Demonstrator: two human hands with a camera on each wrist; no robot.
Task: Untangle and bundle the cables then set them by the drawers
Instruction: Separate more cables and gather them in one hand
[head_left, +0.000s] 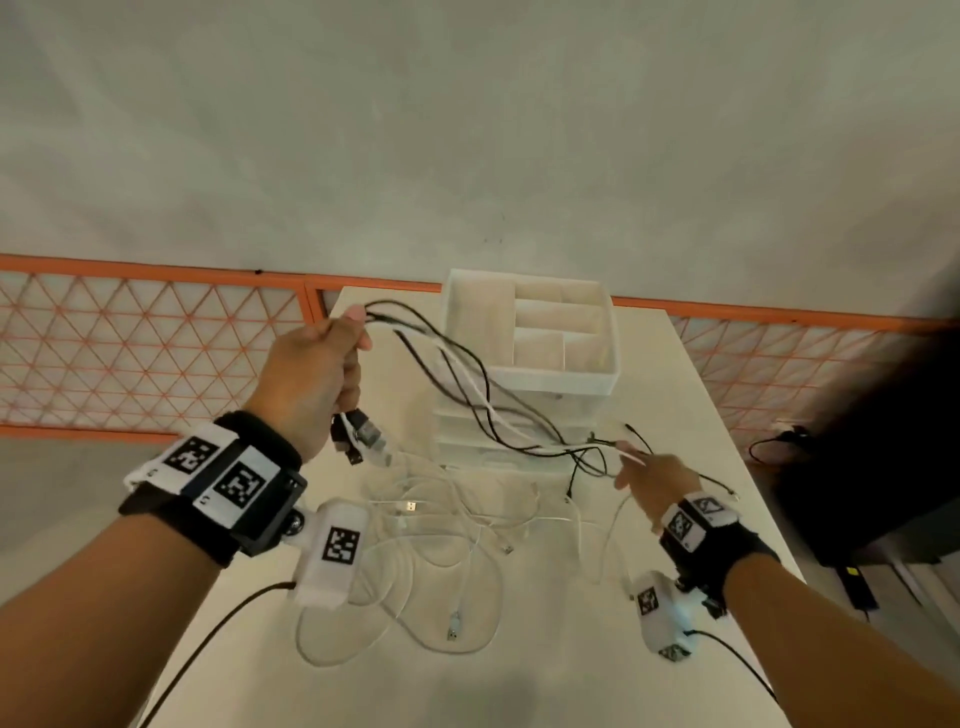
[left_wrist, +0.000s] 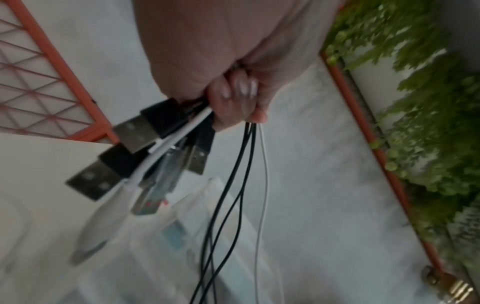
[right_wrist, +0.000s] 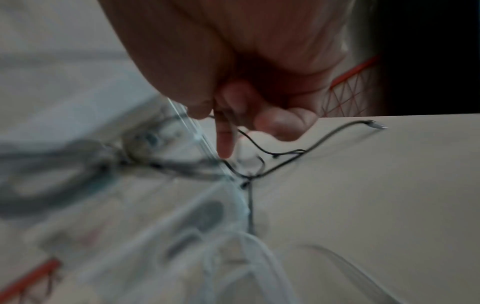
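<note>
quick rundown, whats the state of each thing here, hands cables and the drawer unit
left hand: raised, gripping a bunch of cables
held cables: black and white, USB plugs dangling below the fist, strands sagging toward the right hand
right hand: low, index finger extended among the black cable ends
white cables: loose tangle on the table
drawer unit: upright, top tray empty

Both forearms are bare, no sleeves. The left hand (head_left: 311, 374) carries a black wrist strap (head_left: 244, 441) with a black block and white plates bearing black-and-white square coded markers. At its 5 o'clock hangs a white camera housing (head_left: 335, 551) with one such marker; a black lead (head_left: 218, 631) leaves it toward 7 o'clock. The right hand (head_left: 657, 480) wears a matching black band (head_left: 727, 551), marker plates, a white housing (head_left: 660, 608) and a black lead (head_left: 737, 660). Fingernails (left_wrist: 240, 87) are long, with pale polish.
</note>
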